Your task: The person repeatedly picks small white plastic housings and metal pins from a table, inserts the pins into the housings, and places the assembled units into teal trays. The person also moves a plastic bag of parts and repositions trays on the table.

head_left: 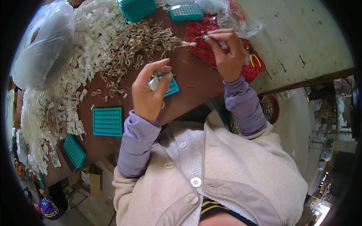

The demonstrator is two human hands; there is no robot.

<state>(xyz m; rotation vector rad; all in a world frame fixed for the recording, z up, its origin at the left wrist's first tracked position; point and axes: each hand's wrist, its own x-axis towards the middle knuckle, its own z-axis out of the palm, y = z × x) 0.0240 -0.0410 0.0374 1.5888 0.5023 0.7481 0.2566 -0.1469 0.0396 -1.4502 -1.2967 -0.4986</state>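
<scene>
Heaps of braided cords and small white pieces are covering much of a brown tabletop beside a teal tray, while a co-worker in purple is showing beyond it. A tiny green piece is sitting between the right hand's pinching thumb and forefinger, above a red patterned cloth; a silvery block is resting within the left hand's curling fingers. Both forearms are reaching forward, fingertips turning inward.

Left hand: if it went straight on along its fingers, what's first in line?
Likely the near right edge of the brown cord pile, ahead of the left hand. Height is unclear from this view, so it might pass above.
</scene>
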